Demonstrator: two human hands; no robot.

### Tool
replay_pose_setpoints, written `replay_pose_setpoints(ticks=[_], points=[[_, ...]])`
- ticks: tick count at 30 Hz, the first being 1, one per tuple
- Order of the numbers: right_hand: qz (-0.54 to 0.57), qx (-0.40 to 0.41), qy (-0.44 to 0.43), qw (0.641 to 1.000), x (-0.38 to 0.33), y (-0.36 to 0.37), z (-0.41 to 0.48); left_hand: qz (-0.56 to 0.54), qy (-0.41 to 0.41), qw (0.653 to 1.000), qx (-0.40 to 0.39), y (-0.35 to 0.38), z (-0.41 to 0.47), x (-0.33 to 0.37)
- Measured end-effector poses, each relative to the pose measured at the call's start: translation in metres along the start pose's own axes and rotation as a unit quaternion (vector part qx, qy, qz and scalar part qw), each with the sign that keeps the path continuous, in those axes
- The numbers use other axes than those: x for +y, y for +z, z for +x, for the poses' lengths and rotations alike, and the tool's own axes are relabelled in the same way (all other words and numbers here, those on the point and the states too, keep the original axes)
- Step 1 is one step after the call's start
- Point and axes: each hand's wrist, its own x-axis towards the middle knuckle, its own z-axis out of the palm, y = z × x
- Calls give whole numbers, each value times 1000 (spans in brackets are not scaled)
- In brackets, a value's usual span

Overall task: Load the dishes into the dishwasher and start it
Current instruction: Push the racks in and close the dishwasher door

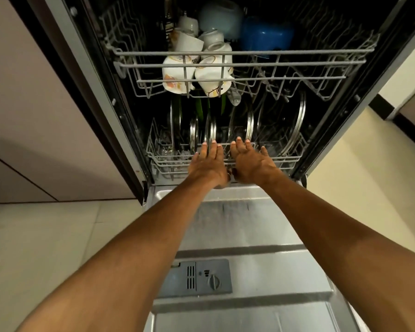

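Note:
The dishwasher stands open with its steel door (261, 226) folded flat toward me. The lower rack (290, 161) sits inside the tub and holds several upright steel plates and lids (249, 128). Both my arms reach over the door. My left hand (207, 165) and my right hand (250, 162) lie flat, fingers stretched, against the front rail of the lower rack, side by side. Neither hand holds a dish. The upper rack (297, 65) carries white patterned cups (177, 75), small pale bowls (211, 39) and a blue bowl (266, 32).
A grey detergent compartment with a round knob (212, 281) is set in the door near me. Beige cabinet fronts (34, 104) flank the dishwasher at left, a pale tiled floor (46, 236) lies below, and a wall with dark trim (388, 111) is at right.

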Motion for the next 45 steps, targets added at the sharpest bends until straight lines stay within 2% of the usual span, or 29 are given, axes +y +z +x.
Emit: replay_pose_setpoints(ticks=[4, 6, 7, 9, 10, 12, 13, 14, 16, 18, 21, 27, 30, 33, 37, 39, 41, 44, 45], points=[[127, 70, 16, 989, -7, 33, -55, -71, 0, 995, 70, 17, -50, 4], [250, 89, 64, 962, -17, 59, -96, -150, -23, 984, 90, 29, -83, 3], [325, 87, 107, 936, -24, 68, -120, -200, -48, 975, 87, 36, -103, 3], [478, 68, 220, 848, -37, 85, -163, -303, -113, 944, 60, 55, -140, 6], [549, 46, 282, 785, -45, 91, -185, -350, -152, 923, 47, 67, -160, 8], [668, 3, 385, 637, -56, 105, -225, -422, -238, 874, 26, 90, -201, 14], [710, -16, 421, 564, -60, 110, -245, -445, -279, 851, 21, 100, -222, 16], [737, -30, 447, 506, -62, 115, -267, -466, -317, 826, 13, 109, -246, 20], [762, -52, 474, 437, -66, 124, -309, -512, -385, 767, -6, 125, -293, 27], [773, -82, 494, 389, -67, 130, -347, -537, -442, 718, -23, 139, -336, 35], [770, -109, 518, 356, -68, 135, -390, -526, -497, 689, -42, 157, -384, 38], [752, -115, 540, 359, -76, 149, -438, -576, -602, 546, -85, 198, -441, 37], [746, -98, 553, 358, -78, 161, -446, -609, -617, 494, -67, 205, -449, 46], [734, -82, 570, 361, -87, 181, -457, -647, -601, 461, -85, 222, -455, 50], [709, -94, 548, 433, -100, 217, -477, -682, -608, 398, -77, 245, -463, 58], [716, -97, 536, 437, -107, 233, -483, -699, -594, 390, -76, 259, -464, 59], [729, -87, 541, 409, -113, 248, -482, -713, -586, 379, -63, 272, -463, 56], [785, -32, 547, 290, -122, 272, -472, -738, -566, 365, -33, 298, -459, 45], [795, -18, 544, 266, -124, 276, -469, -746, -558, 363, -27, 304, -457, 42]])
